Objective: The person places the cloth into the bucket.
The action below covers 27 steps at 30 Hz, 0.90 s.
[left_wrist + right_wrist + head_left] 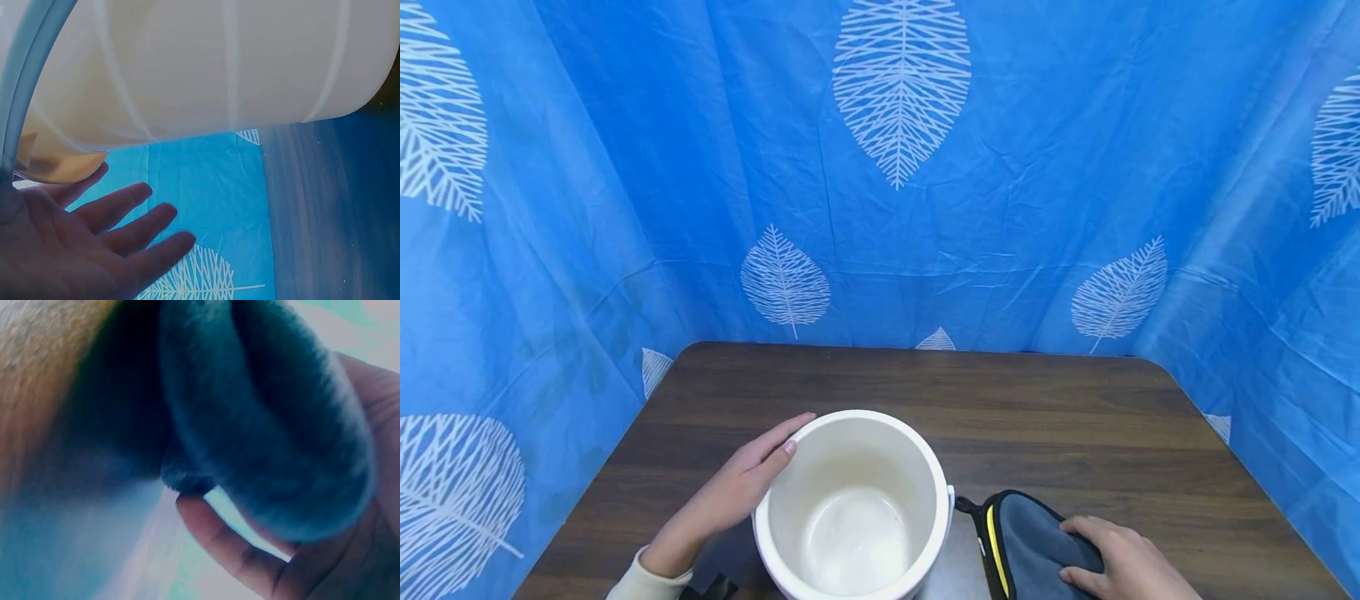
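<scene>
A white bucket (859,533) stands upright near the table's front edge, its open top facing up and its inside bare. My left hand (741,479) touches the bucket's left rim, the thumb tip over the edge and the fingers fairly straight. In the left wrist view, several spread fingers of that left hand (119,237) stand apart from the bucket wall (206,69). To the bucket's right lies a dark grey pouch (1037,542) with black trim and a yellow stripe. My right hand (1131,562) pinches its right side; the right wrist view shows a blurred fuzzy fold (281,469) there.
The dark wooden table (1037,408) has rounded far corners. Blue curtains (1000,208) with white leaf prints hang behind it and along both sides. A pale handle (37,69) crosses the bucket in the left wrist view. A black strap (711,587) shows by the left sleeve.
</scene>
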Available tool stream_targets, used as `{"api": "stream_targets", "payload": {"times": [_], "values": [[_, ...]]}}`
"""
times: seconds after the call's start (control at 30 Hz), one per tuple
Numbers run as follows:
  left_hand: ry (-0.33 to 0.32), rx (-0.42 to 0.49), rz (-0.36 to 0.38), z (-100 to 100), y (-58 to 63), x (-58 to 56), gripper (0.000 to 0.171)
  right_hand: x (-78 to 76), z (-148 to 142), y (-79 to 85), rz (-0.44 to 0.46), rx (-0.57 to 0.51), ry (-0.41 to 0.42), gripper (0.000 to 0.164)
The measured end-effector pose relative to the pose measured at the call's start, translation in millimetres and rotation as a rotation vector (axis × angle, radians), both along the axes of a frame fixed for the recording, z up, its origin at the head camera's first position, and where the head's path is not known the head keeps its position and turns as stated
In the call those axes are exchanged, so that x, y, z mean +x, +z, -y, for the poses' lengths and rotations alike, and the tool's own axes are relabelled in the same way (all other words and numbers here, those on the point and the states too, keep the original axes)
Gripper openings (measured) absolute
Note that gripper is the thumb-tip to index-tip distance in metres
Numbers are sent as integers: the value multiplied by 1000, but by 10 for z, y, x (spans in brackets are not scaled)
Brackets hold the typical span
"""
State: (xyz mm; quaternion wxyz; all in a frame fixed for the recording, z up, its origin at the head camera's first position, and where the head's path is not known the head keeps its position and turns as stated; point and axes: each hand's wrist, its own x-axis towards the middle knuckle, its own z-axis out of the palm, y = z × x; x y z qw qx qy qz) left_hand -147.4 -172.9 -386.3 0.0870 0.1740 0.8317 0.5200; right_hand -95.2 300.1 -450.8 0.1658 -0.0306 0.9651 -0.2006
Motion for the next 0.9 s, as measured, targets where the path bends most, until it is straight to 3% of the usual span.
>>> {"api": "stream_targets", "payload": {"times": [0.43,0.9], "values": [[-42,25,4,18,-5,-8,49,56,-8,59,-120,-23,22,53],[-55,47,5,8,-27,-15,47,49,-22,191,-182,-34,-11,61]]}}
